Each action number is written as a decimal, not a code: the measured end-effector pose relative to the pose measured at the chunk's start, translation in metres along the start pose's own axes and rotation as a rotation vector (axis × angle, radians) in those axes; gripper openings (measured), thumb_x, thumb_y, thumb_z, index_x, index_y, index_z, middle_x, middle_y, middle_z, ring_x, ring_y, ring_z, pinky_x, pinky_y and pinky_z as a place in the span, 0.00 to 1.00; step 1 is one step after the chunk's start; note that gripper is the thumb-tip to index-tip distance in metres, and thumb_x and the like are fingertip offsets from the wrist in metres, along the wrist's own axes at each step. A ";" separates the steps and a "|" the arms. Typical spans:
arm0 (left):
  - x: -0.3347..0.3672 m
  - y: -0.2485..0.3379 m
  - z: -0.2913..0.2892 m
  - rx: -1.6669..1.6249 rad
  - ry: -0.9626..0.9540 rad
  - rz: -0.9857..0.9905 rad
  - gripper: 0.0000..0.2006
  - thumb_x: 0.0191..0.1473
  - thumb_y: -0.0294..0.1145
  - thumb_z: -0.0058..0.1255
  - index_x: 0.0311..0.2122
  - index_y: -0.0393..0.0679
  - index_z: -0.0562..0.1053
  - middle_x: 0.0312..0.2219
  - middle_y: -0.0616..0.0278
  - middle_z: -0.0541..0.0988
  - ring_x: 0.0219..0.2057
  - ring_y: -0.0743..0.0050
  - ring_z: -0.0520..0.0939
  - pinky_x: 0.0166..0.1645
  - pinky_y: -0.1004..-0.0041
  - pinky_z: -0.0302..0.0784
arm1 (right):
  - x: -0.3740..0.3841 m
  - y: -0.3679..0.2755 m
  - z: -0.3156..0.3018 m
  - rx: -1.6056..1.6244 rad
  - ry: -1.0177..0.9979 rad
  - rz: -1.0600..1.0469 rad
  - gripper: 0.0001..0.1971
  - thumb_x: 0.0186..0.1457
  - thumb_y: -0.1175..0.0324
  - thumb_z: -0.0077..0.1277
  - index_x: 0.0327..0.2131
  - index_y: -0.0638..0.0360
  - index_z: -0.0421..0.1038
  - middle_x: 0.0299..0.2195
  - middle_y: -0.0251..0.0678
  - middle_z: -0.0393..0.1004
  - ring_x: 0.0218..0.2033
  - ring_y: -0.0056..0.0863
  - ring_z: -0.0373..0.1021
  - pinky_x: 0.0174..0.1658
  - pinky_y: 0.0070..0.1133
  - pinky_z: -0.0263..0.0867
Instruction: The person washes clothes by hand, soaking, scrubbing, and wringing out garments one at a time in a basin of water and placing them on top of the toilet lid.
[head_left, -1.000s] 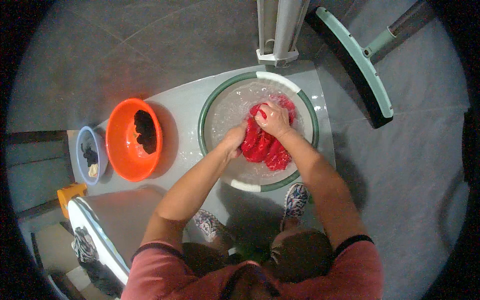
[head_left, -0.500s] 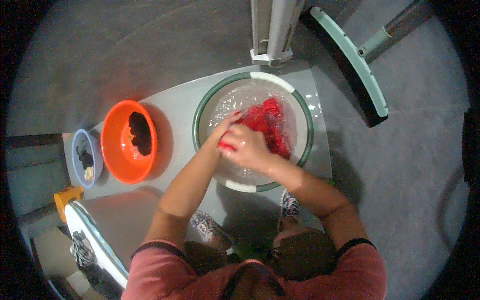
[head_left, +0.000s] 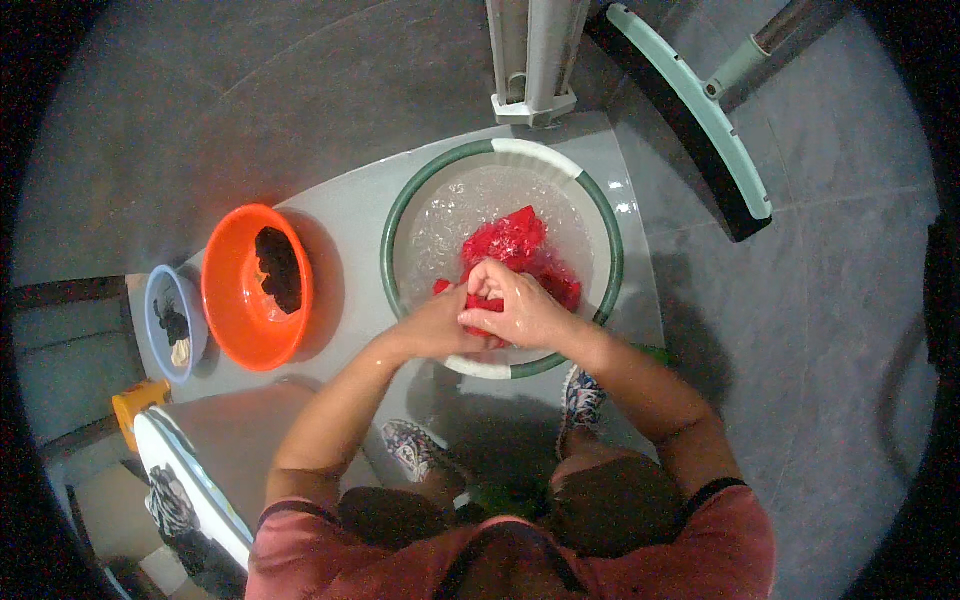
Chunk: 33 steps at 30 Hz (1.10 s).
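A wet red cloth [head_left: 506,238] lies bunched in the soapy water of a large round basin [head_left: 390,232] with a green and white rim. At the basin's near side, my left hand [head_left: 437,325] holds a fold of it, most of its fingers hidden behind the other hand. Pressed close against it on the right, my right hand [head_left: 517,312] has curled fingers around another fold, red showing between thumb and fingers. The rest of the cloth spreads away from both hands into the suds.
Left of the basin stand an orange bowl [head_left: 212,290] with dark cloth and a small blue bowl [head_left: 152,325] with dark and pale cloth. A white-topped bin [head_left: 205,480] is at lower left. A green squeegee [head_left: 705,115] and a pale post [head_left: 537,60] stand beyond.
Both hands have moved toward the basin's near rim, pulling part of the red cloth along. My right hand has turned, its curled fingers now in view. The view has shifted slightly.
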<state>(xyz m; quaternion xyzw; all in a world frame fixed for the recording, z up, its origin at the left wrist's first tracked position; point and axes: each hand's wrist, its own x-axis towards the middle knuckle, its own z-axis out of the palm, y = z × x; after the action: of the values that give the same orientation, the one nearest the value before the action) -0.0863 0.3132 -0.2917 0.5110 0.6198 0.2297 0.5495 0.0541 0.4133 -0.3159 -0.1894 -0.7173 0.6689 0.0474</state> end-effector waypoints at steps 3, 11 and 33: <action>-0.003 0.005 -0.005 0.065 0.058 -0.131 0.21 0.45 0.41 0.57 0.43 0.42 0.71 0.32 0.52 0.78 0.35 0.59 0.79 0.41 0.68 0.73 | -0.004 0.007 -0.008 0.208 0.058 -0.089 0.23 0.42 0.71 0.62 0.41 0.62 0.61 0.39 0.37 0.65 0.44 0.25 0.66 0.47 0.24 0.65; -0.023 0.034 -0.036 -0.448 0.244 -0.146 0.21 0.51 0.39 0.54 0.47 0.39 0.69 0.29 0.58 0.78 0.33 0.71 0.79 0.40 0.71 0.75 | -0.030 0.087 -0.063 -0.289 0.027 0.143 0.31 0.40 0.63 0.63 0.49 0.64 0.65 0.48 0.40 0.66 0.47 0.28 0.66 0.52 0.26 0.61; 0.105 -0.111 -0.009 -1.456 0.428 -0.229 0.20 0.57 0.48 0.40 0.44 0.43 0.70 0.41 0.56 0.75 0.44 0.60 0.75 0.52 0.59 0.69 | 0.047 0.021 0.022 -0.464 0.241 -0.292 0.11 0.38 0.67 0.56 0.30 0.56 0.73 0.38 0.38 0.69 0.41 0.37 0.68 0.41 0.30 0.68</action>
<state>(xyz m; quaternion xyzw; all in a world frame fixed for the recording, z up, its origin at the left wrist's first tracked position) -0.1230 0.3677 -0.4298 -0.1029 0.4542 0.6155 0.6358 0.0077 0.4087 -0.3480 -0.1679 -0.8598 0.4460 0.1834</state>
